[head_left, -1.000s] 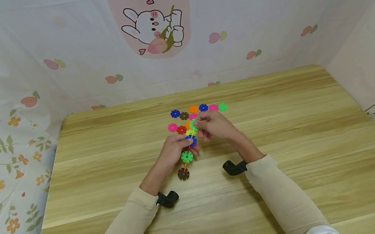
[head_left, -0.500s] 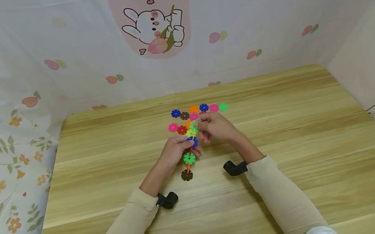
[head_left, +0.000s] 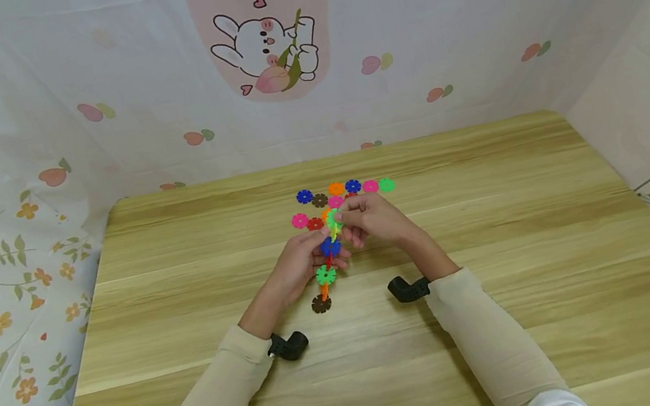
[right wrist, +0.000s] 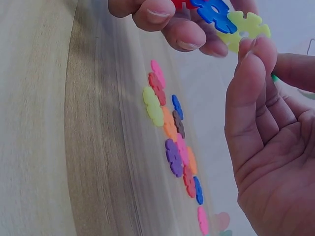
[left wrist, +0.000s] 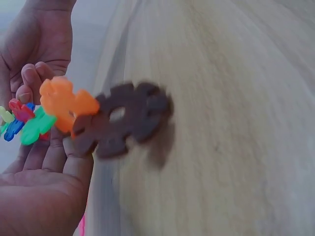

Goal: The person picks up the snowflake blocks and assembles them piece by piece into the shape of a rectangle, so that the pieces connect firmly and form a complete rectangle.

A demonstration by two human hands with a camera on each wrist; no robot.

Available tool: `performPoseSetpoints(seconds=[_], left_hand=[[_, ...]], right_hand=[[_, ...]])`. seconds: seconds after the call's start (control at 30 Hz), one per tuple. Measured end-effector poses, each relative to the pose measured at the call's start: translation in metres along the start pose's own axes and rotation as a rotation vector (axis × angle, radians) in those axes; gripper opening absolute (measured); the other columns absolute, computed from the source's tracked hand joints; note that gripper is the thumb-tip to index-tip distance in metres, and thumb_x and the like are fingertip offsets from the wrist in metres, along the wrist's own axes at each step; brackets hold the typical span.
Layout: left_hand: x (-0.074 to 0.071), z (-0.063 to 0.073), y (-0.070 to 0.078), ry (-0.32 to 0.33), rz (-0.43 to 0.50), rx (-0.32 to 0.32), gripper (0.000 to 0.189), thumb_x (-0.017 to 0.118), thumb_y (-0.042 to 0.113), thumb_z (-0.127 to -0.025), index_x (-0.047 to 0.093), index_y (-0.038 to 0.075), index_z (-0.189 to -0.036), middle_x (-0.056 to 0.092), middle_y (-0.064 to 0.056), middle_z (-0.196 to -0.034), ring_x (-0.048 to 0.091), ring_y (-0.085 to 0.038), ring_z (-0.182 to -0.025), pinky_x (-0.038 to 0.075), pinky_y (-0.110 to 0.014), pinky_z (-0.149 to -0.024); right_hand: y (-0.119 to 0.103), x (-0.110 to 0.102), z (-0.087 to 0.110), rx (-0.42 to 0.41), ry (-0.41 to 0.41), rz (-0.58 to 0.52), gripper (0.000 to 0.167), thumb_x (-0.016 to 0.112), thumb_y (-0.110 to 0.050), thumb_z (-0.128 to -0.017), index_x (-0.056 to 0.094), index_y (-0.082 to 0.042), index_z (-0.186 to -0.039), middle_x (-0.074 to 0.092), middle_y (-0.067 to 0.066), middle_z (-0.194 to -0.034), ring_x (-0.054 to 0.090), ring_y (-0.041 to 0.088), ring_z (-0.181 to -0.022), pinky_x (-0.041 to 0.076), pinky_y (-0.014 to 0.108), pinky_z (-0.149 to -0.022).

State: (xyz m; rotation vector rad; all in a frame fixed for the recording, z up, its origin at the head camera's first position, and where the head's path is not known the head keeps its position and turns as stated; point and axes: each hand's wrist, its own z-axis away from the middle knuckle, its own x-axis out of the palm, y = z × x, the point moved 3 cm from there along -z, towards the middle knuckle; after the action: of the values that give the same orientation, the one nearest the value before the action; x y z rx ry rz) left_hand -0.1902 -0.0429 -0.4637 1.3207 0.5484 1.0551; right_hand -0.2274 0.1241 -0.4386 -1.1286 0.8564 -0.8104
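Notched plastic snowflake discs are joined edge to edge in a chain. It runs from a brown disc (left wrist: 142, 105) at the near end through an orange disc (left wrist: 64, 101), a green disc (head_left: 326, 275), a red one, a blue disc (right wrist: 216, 14) and a yellow disc (right wrist: 251, 27). My left hand (head_left: 296, 267) holds the chain around the blue and yellow discs, its fingers spread beneath. At the far end, my right hand (head_left: 376, 218) pinches a light green disc (head_left: 333, 217) against the yellow one; its fingers mostly hide that disc in the right wrist view.
Loose discs lie on the wooden table (head_left: 501, 237) beyond the hands, among them a pink disc (head_left: 299, 220), an orange disc (head_left: 335, 189) and a purple disc (right wrist: 173, 157). A printed cloth (head_left: 428, 10) hangs behind the table. Black wrist cameras sit under both forearms.
My left thumb has shifted from the blue disc up toward the yellow one. The chain has twisted a little, and its brown end has swung slightly. My right hand stays nearly in place.
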Motion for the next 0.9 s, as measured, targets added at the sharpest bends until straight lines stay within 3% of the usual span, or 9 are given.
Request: performPoseSetpoints(seconds=[0.1, 0.23, 0.4, 0.63, 0.9], left_hand=[[0.001, -0.001, 0.0, 0.01, 0.009, 0.001, 0.045, 0.044, 0.024, -0.104, 0.052, -0.017, -0.119, 0.072, -0.019, -0.093, 0.071, -0.024, -0.078, 0.057, -0.04, -0.082], [0.001, -0.003, -0.001, 0.023, 0.029, -0.009, 0.042, 0.046, 0.02, -0.103, 0.049, -0.019, -0.119, 0.073, -0.018, -0.091, 0.072, -0.023, -0.076, 0.057, -0.04, -0.081], [0.001, -0.003, -0.001, 0.028, 0.036, -0.007, 0.042, 0.045, 0.02, -0.104, 0.049, -0.018, -0.12, 0.071, -0.024, -0.096, 0.072, -0.024, -0.077, 0.057, -0.04, -0.082], [-0.005, 0.0, -0.003, 0.068, 0.054, -0.014, 0.042, 0.041, 0.021, -0.105, 0.048, -0.013, -0.127, 0.072, -0.021, -0.097, 0.072, -0.022, -0.08, 0.056, -0.036, -0.08], [-0.013, 0.003, -0.004, 0.141, 0.03, -0.038, 0.038, 0.035, 0.017, -0.106, 0.044, -0.01, -0.13, 0.072, -0.017, -0.1, 0.072, -0.024, -0.089, 0.055, -0.033, -0.08]], right_hand=[[0.0, 0.0, 0.0, -0.011, -0.006, -0.004, 0.019, 0.054, -0.012, -0.099, 0.061, 0.003, -0.091, 0.06, 0.021, -0.07, 0.057, 0.014, -0.05, 0.053, 0.027, -0.051], [0.001, -0.001, 0.001, -0.017, -0.004, 0.0, 0.02, 0.055, -0.013, -0.099, 0.061, 0.002, -0.09, 0.062, 0.012, -0.067, 0.058, 0.014, -0.05, 0.053, 0.027, -0.052], [0.001, -0.001, 0.002, -0.014, -0.002, 0.024, 0.022, 0.057, -0.019, -0.099, 0.062, 0.0, -0.091, 0.062, 0.01, -0.068, 0.059, 0.016, -0.052, 0.055, 0.029, -0.053], [0.003, -0.007, -0.004, -0.005, 0.014, 0.053, 0.03, 0.054, -0.024, -0.101, 0.063, 0.004, -0.103, 0.063, 0.014, -0.074, 0.06, 0.019, -0.055, 0.057, 0.037, -0.059], [0.01, -0.02, -0.007, 0.027, 0.085, 0.021, 0.033, 0.051, -0.02, -0.102, 0.061, 0.007, -0.118, 0.062, 0.008, -0.073, 0.06, 0.017, -0.057, 0.058, 0.042, -0.064]])
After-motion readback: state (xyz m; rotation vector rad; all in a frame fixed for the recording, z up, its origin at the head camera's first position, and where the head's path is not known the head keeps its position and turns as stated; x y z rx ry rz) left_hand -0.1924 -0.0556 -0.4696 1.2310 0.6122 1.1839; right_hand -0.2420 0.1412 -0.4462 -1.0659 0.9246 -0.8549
